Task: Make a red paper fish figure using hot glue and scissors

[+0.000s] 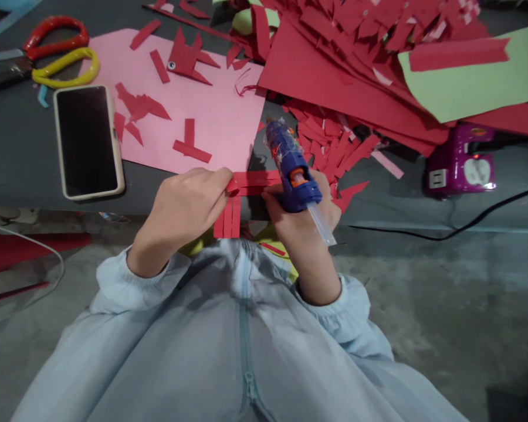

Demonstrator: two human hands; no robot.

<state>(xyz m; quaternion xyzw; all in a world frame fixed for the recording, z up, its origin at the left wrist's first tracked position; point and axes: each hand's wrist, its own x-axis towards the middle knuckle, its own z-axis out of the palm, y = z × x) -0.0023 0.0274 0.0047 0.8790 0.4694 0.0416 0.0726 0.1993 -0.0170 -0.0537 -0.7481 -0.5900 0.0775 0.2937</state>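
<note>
My left hand pinches the left end of a red paper piece at the table's front edge. Narrow red strips hang down from that end, side by side. My right hand is closed round a blue hot glue gun, its nozzle pointing away from me and a clear glue stick sticking out at the back. The right thumb rests against the right part of the red paper. Most of the right fingers are hidden behind the gun.
Pink paper carries red cutouts, one a fish-like shape with an eye. To the left are a phone and scissors. Red scraps, red sheets, green paper, and a purple power socket with a black cord lie right.
</note>
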